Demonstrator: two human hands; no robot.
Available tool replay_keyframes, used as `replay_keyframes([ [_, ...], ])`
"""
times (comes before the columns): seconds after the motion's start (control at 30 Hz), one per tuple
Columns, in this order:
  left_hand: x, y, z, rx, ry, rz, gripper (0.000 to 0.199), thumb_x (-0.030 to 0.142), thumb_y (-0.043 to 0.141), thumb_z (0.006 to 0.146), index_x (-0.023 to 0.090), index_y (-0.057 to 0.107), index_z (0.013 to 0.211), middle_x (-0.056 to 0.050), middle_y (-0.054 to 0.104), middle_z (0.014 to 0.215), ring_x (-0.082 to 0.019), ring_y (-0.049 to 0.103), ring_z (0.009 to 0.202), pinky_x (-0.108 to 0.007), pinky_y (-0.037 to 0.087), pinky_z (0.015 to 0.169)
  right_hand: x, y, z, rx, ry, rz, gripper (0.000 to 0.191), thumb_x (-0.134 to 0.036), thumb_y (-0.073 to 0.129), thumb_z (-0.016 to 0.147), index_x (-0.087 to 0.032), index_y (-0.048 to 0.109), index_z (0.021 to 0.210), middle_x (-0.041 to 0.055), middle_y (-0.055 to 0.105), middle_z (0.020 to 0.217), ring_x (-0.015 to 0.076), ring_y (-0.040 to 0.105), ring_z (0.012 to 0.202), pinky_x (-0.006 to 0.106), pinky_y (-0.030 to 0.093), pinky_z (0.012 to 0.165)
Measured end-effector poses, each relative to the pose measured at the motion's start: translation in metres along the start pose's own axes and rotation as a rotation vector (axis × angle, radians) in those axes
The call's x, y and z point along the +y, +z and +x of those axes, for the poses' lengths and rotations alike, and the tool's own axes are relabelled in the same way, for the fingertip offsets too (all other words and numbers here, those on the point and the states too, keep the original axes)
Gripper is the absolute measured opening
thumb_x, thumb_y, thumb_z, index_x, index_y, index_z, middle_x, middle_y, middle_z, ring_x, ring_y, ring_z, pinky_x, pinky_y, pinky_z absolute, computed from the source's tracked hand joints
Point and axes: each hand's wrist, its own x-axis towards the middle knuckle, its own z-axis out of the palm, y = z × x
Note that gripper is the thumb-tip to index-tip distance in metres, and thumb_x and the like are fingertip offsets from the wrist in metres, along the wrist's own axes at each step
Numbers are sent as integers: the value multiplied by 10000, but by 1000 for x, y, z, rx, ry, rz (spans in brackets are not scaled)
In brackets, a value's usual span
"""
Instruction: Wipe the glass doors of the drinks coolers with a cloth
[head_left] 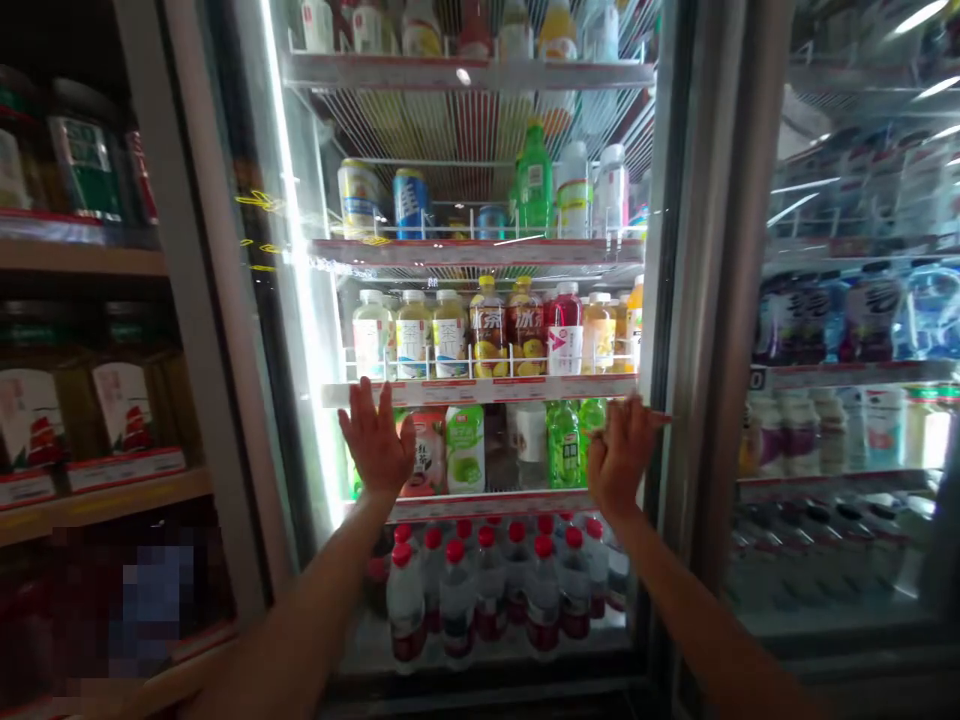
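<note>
My left hand (379, 440) is raised with its fingers spread and holds nothing. It is in front of the left end of a fridge shelf, nearest to a pink-labelled drink bottle (424, 455) and a green-and-white carton (466, 450). On the right, my right hand (622, 455) is also raised, its fingers slightly blurred and apparently apart, with nothing visible in it. Green drink bottles (563, 447) stand just left of it. Between the hands is a clear bottle with a pale label (531, 435). Whether either hand touches the glass cannot be made out.
Above is a shelf (480, 390) of tea and juice bottles; higher racks carry cans and a green bottle (535, 180). Red-capped water bottles (456, 600) fill the bottom. A metal door frame (720, 300) borders the right, with another fridge beyond. Wooden shelves (97, 490) with jars stand left.
</note>
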Motion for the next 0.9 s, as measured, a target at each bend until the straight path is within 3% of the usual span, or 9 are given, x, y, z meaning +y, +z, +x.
replay_keyframes([
  [0.1,0,-1,0,-17,-8,0,556,380,352,896,133,287,1389,-161,228,1472,-248,118,1386,-466,95,1110,-46,8,-14,-140,-181,84,522,-179,406,828,-188,387,1349,111,308,1455,290,211,1362,527,253,1062],
  [0.17,-1,-1,0,-27,-9,0,559,375,354,896,128,277,1392,-165,221,1473,-249,107,1388,-472,95,1109,-60,9,-21,-232,-311,112,492,-175,412,829,-205,429,1319,84,381,1417,252,225,1362,482,234,1089],
  [0.27,-1,-1,-1,-30,8,1,564,366,356,897,124,262,1398,-172,206,1476,-251,92,1390,-478,92,1107,-36,4,-12,-213,-323,76,458,-194,414,836,-229,463,1290,73,396,1408,245,248,1354,479,242,1084],
  [0.37,0,0,-1,-26,18,0,569,370,355,896,125,256,1400,-174,204,1476,-256,93,1389,-487,89,1105,4,1,12,-33,-89,-10,485,-206,403,838,-207,426,1322,112,306,1454,289,259,1344,533,271,1043],
  [0.43,0,0,-1,-30,15,0,576,376,357,894,126,250,1402,-176,205,1476,-258,92,1389,-492,87,1103,10,4,25,61,-11,-18,515,-200,391,839,-186,383,1354,127,261,1472,300,249,1346,544,274,1037],
  [0.5,0,0,-1,-34,21,-1,584,377,360,894,125,236,1406,-181,199,1476,-260,86,1390,-497,81,1102,-7,10,27,40,-59,24,535,-197,389,838,-189,353,1372,113,253,1478,292,215,1360,537,267,1049],
  [0.67,-3,-3,0,-40,42,0,586,369,358,898,132,211,1413,-179,174,1483,-252,69,1392,-494,77,1102,-59,16,9,-212,-368,124,526,-183,396,838,-208,371,1363,67,402,1409,234,210,1370,478,200,1106],
  [0.77,3,-2,-3,-40,61,-4,575,363,360,896,153,218,1413,-158,146,1493,-246,78,1391,-492,78,1104,-33,11,11,-174,-340,72,531,-207,410,842,-224,359,1371,67,404,1410,240,222,1366,492,166,1107],
  [0.9,18,2,-12,-72,184,-31,546,333,406,873,205,291,1391,-118,214,1482,-234,145,1381,-472,80,1113,21,4,31,32,-32,-45,582,-211,400,836,-201,286,1406,125,287,1465,301,251,1347,567,230,1042],
])
